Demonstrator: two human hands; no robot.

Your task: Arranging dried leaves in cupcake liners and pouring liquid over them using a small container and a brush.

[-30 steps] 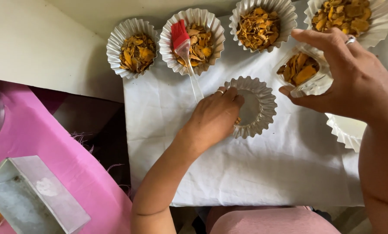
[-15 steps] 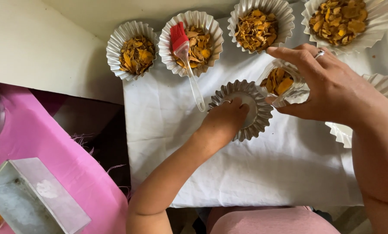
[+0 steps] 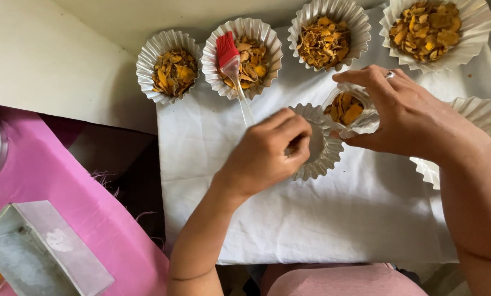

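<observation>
Presently: left hand (image 3: 267,156) steadying empty fluted tin (image 3: 319,148); right hand (image 3: 404,112) gripping, seemingly tipping, cup of chips (image 3: 348,109); four tins (image 3: 323,34) beyond them filled

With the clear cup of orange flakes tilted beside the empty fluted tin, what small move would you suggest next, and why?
Probably tip the clear cup a little further so its flakes slide into the empty fluted tin. The right hand holds the cup tilted at the tin's rim, the left hand steadies the tin on the white cloth, and four other tins, such as the filled tin, already hold flakes.
</observation>
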